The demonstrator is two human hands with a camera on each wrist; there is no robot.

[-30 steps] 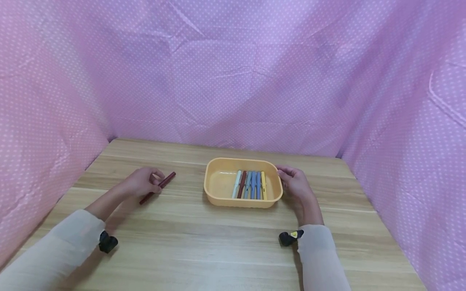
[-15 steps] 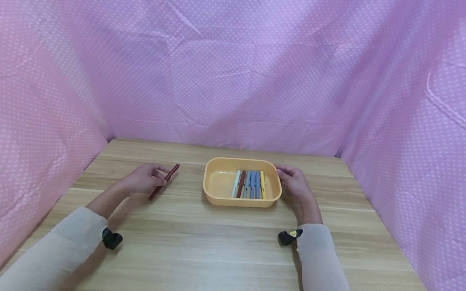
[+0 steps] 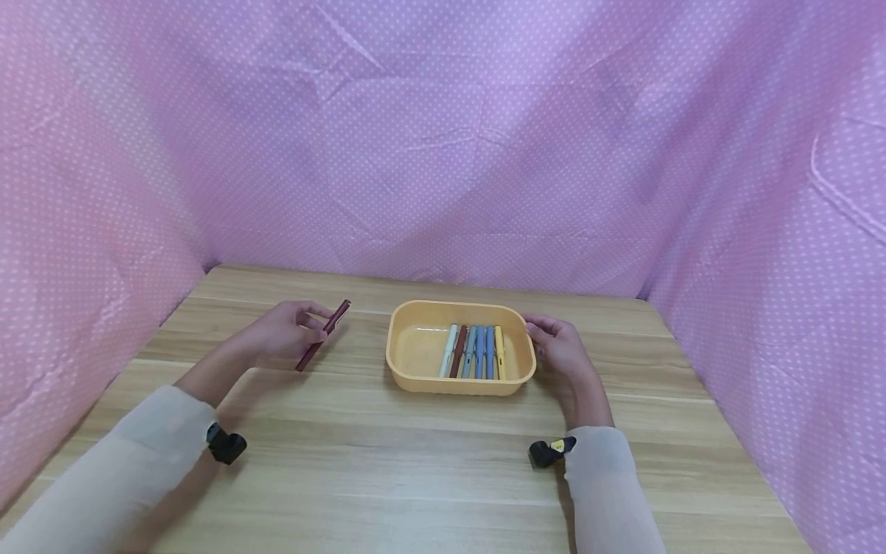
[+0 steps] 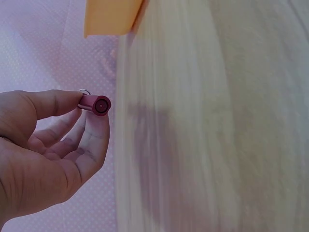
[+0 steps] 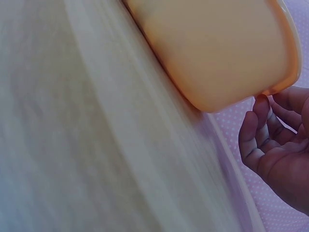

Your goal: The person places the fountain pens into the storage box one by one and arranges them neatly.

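Observation:
My left hand (image 3: 285, 335) pinches a dark red pen (image 3: 324, 334) between thumb and fingers, held slanted above the table at the left. In the left wrist view the pen (image 4: 96, 104) points its round end at the camera, a clip showing on its top. A yellow plastic box (image 3: 415, 383) stands right of it, holding several pens side by side: a pale mint one (image 3: 448, 350), a dark red one (image 3: 458, 352), a grey-blue one (image 3: 469, 352), blue ones (image 3: 481, 352) and a yellow one (image 3: 500, 352). My right hand (image 3: 564, 350) grips the box's right rim, fingertips beneath it (image 5: 263, 104).
The wooden table (image 3: 388, 469) spreads in front of the box. Pink dotted cloth (image 3: 443, 154) hangs along the back and both sides. Each sleeve carries a small black camera, such as the right wrist camera (image 3: 547, 452).
My left hand has lifted the dark red pen from the table and carried it up and to the right, closer to the box. My right hand and the box stay nearly still.

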